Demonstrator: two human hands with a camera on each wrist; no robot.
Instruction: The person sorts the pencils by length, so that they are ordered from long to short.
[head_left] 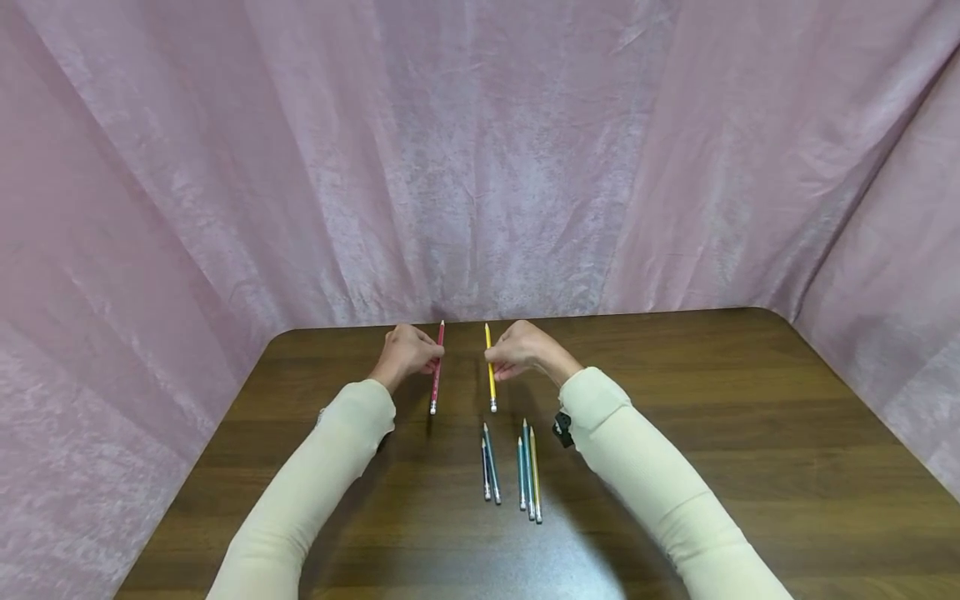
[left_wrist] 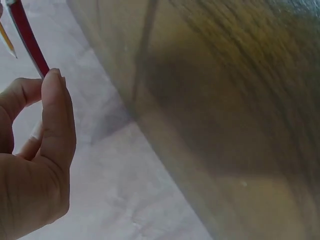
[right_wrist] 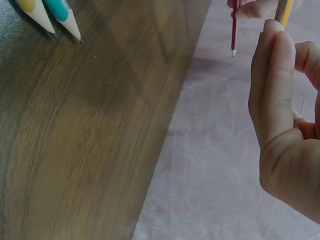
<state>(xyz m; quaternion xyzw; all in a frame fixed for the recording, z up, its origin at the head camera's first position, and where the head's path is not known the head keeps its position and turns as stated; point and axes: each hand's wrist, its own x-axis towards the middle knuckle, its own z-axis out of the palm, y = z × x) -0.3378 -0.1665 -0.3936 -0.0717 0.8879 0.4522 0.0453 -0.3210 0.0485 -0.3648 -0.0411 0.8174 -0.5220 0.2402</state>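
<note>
My left hand (head_left: 409,352) pinches a red pencil (head_left: 437,377) between thumb and fingertips near the table's far edge. The pencil's sharpened tip points away and its white eraser end toward me. Across from it, my right hand (head_left: 521,350) pinches a yellow pencil (head_left: 492,387), also tip away. A gap separates the two pencils. The left wrist view shows the red pencil (left_wrist: 31,37) held clear of the table, with a shadow on the wood. In the right wrist view the yellow pencil (right_wrist: 285,11) is mostly cut off by the frame's top.
On the brown wooden table (head_left: 675,400), nearer me, lie two dark pencils (head_left: 491,467) side by side. Right of them is a group of three: a teal pencil (head_left: 521,475), a darker one (head_left: 528,467) and a yellow-striped one (head_left: 536,479). Pink curtains (head_left: 480,167) hang behind.
</note>
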